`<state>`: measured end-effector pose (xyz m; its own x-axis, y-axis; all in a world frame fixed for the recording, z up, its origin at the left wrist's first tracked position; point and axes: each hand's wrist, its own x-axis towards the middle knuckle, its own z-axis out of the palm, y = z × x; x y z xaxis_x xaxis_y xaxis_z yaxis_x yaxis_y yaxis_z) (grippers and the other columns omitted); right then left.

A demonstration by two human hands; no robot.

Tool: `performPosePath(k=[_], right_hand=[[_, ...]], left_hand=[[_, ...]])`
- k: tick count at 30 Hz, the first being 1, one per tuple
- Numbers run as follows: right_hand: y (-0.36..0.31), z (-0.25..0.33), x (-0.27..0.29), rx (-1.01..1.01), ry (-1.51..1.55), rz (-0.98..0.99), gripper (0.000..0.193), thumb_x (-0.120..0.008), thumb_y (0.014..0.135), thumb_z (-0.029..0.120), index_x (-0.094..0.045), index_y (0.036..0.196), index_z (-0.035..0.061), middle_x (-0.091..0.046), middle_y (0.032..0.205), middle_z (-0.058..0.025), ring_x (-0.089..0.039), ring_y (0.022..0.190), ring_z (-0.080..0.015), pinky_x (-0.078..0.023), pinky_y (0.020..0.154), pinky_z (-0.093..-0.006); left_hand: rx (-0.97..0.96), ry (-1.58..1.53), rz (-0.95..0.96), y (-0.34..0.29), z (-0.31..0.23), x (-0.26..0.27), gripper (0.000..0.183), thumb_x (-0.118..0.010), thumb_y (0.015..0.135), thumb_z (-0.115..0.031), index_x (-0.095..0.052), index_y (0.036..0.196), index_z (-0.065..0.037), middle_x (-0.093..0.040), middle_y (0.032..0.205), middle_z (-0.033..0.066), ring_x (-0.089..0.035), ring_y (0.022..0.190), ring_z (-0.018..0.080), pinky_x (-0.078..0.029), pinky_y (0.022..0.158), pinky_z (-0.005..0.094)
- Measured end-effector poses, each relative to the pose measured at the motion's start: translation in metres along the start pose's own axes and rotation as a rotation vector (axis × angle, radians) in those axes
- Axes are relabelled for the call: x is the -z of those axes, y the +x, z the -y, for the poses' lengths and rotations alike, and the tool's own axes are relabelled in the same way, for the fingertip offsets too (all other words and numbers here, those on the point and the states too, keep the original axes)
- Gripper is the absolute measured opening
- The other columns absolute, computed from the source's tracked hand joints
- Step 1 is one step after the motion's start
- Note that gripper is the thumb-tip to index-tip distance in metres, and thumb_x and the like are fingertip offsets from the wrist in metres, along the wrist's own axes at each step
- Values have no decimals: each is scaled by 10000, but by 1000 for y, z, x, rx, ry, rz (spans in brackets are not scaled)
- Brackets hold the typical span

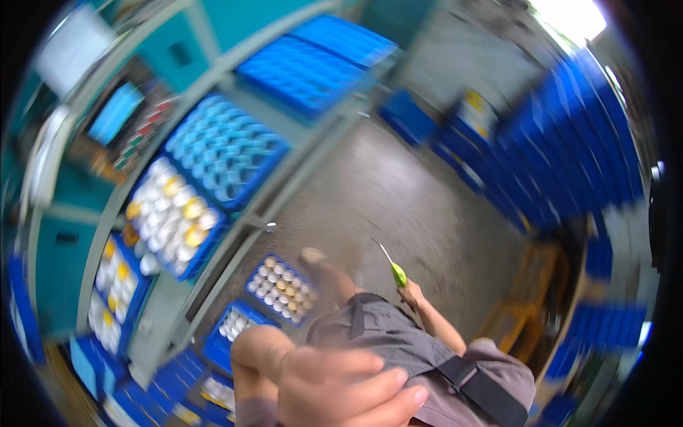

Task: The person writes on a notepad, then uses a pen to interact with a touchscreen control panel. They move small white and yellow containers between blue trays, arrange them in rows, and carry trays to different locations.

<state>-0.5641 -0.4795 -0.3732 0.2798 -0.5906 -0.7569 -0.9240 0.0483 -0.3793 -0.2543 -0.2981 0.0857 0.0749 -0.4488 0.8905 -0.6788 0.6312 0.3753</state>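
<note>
My right hand (410, 292) is out ahead at the right of my body, closed around the bright green handle of a slim tool (398, 274). A thin, slightly curved metal tip sticks out from it over the floor; its exact kind is unclear. My left hand (345, 388) is large and blurred at the lower edge, raised in front of my body with the arm bent. Its fingers are stretched out and slightly curved, and nothing shows in them. A grey garment (384, 331) with a black strap (480, 391) lies behind and beside it.
A bench (274, 192) on the left carries blue trays of teal cups (224, 149) and of white and yellow round parts (171, 213). Another parts tray (281, 288) sits low near my foot. Stacked blue crates (569, 142) and a wooden stand (530, 302) are at right.
</note>
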Motion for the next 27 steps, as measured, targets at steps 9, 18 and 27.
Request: performPosePath(k=[9, 18, 27], right_hand=[[-174, -200, 16, -444, -155, -308, 385, -755, 698, 314, -731, 936, 11, -713, 896, -211, -707, 874, -346, -559, 731, -442], [-289, -350, 40, -822, 270, -608, 379, -677, 794, 363, -706, 1053, 88, -704, 1038, -180, -671, 1009, -339, -522, 862, -450], [-479, -723, 225, -781, 241, -1451, 292, -650, 867, 241, -712, 972, -25, -726, 880, -172, -681, 722, -306, -518, 638, -431]], left_hand=[[-200, -722, 166, 8, -97, -146, 174, -650, 657, -13, -563, 787, -90, -668, 912, 107, -605, 746, 251, -508, 606, 341], [-334, -1207, 473, 33, -176, -321, 270, -679, 640, 2, -599, 878, -97, -654, 944, 108, -588, 738, 235, -477, 597, 315], [29, -1152, 563, 37, -195, -503, 303, -764, 786, -121, -630, 1029, 2, -650, 1044, 156, -650, 847, 310, -520, 637, 386]])
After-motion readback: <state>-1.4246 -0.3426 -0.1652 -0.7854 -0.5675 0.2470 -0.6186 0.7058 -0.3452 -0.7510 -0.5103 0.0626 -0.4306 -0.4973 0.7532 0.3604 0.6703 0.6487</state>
